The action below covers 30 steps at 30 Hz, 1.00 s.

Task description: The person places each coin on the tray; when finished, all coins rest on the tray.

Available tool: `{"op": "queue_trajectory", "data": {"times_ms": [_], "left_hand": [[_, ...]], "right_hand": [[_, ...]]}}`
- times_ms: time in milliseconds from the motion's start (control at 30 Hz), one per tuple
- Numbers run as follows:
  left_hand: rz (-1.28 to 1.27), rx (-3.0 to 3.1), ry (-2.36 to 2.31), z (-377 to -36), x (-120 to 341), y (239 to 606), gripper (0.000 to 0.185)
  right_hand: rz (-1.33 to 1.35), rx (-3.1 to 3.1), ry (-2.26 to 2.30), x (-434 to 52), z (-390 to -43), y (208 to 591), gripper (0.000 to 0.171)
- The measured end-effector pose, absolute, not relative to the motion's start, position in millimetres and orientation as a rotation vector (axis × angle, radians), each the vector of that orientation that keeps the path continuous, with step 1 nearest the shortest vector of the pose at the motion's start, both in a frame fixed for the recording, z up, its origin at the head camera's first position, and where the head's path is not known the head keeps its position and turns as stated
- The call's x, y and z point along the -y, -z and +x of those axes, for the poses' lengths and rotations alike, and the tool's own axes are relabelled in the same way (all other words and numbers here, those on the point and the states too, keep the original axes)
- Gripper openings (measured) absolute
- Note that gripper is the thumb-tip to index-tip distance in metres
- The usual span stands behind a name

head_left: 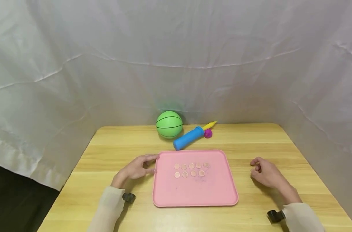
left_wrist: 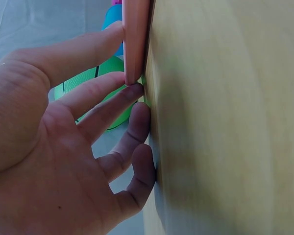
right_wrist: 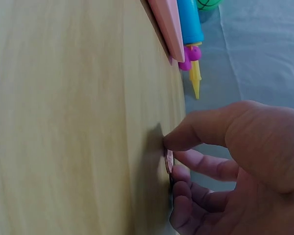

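Observation:
Several copper coins lie in two rows on a pink tray in the middle of the table. My left hand is at the tray's left edge, its thumb and fingertips touching the rim; the left wrist view shows the lower fingers loosely bent against the tabletop. To the right of the tray, my right hand is low over the table, pinching a coin between thumb and fingers. Only the coin's edge shows in the right wrist view; the head view hides it.
Behind the tray lies a blue hand pump with a yellow nozzle. A small purple object is beside it, and a green ball stands farther left. Grey cloth hangs around the wooden table.

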<state>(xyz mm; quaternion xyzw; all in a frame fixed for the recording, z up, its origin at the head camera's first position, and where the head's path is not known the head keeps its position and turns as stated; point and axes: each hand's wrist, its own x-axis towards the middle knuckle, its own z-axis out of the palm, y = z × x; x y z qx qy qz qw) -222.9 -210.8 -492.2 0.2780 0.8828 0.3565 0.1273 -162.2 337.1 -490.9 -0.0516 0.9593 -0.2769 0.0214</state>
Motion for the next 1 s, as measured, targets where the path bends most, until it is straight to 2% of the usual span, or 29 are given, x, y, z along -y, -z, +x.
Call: {"op": "queue_trajectory", "data": {"times_ms": [100, 367, 700, 1000], "left_hand": [[0.802, -2.575, -1.036, -221, 213, 494, 0.065], [0.808, -2.582, -1.031, -219, 215, 494, 0.066], [0.823, -2.592, -1.016, -219, 215, 495, 0.065], [0.829, -2.566, -1.052, -223, 211, 493, 0.064]], "right_hand": [[-0.144, -2.969, 0.867, -334, -162, 490, 0.029], [-0.16, -2.968, 0.93, -327, -155, 489, 0.006], [-0.128, -2.924, 1.197, -290, -148, 478, 0.017], [-0.157, -2.818, 1.363, -248, -158, 473, 0.031]]}}
